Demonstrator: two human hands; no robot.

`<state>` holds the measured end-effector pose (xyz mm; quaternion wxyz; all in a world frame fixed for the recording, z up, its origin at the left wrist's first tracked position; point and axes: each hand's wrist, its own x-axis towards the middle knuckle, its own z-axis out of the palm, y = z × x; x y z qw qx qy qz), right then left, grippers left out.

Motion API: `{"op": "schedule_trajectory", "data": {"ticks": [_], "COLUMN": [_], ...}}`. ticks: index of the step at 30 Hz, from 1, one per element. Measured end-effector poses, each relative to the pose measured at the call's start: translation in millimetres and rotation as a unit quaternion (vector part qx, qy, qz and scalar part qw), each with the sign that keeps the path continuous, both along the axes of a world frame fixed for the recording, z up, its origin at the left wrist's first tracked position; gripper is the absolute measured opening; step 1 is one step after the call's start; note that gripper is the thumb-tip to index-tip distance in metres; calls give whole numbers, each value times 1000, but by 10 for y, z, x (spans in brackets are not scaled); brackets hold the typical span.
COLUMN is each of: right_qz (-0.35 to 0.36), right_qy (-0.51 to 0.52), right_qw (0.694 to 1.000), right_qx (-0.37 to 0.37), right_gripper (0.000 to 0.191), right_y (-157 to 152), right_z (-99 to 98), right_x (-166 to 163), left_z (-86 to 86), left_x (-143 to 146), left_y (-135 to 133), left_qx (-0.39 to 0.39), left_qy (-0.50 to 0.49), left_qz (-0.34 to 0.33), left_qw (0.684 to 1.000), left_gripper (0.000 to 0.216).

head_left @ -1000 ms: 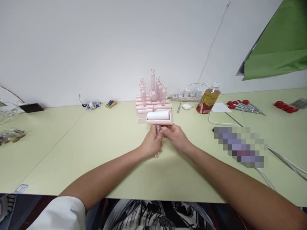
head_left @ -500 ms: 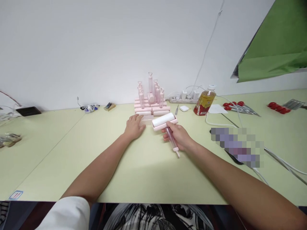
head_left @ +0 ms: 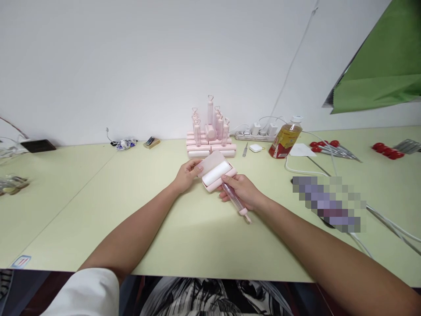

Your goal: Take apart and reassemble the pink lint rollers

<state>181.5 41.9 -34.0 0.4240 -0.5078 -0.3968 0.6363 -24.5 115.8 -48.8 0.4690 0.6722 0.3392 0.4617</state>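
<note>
Since half a second earlier, the left hand (head_left: 187, 175) had moved from beside the stacked rollers (head_left: 210, 131) toward me, bringing the pale pink cover (head_left: 210, 160) up behind the white roll of the pink roller (head_left: 216, 174). On my feed, I saw that hand pinching the cover's left end, thumb on top and fingers tucked behind. The right hand (head_left: 243, 189) was closed around the roller's clear handle just below the head, thumb pressed along the top, other fingers curled underneath. I had both forearms reaching in from the lower corners, wrists low over the table (head_left: 158, 245). The roller sat between the hands, its head tilted up to the left and its handle slanting down to the right; I couldn't tell whether cover and roll touched.
</note>
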Motion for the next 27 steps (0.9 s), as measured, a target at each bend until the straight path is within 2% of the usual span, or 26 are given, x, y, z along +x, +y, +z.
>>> {"op": "schedule_trajectory", "data": {"ticks": [7, 14, 19, 21, 23, 27], "right_qz": [-10, -23, -34, -40, -42, -30], "right_qy": [-2, -27, -13, -6, 0, 26], "right_qw": [1000, 999, 999, 999, 999, 998], "right_qx": [10, 33, 30, 25, 8, -46], "right_gripper": [24, 24, 25, 26, 28, 39], "right_y": [10, 25, 29, 23, 16, 20], "right_z": [-19, -69, -33, 0, 32, 61], "right_x": [-17, -24, -5, 3, 2, -1], "left_z": [62, 53, 73, 103, 141, 201], "left_x": [25, 23, 86, 106, 122, 175], "left_y": [-79, -78, -140, -180, -232, -356], "left_qx": [-13, -31, -34, -5, 60, 232], "left_qy": [24, 22, 45, 89, 160, 302], "left_qz": [-29, -50, -85, -90, -69, -22], "left_qw": [999, 998, 995, 992, 983, 924], "left_gripper": [52, 52, 52, 53, 58, 87]}}
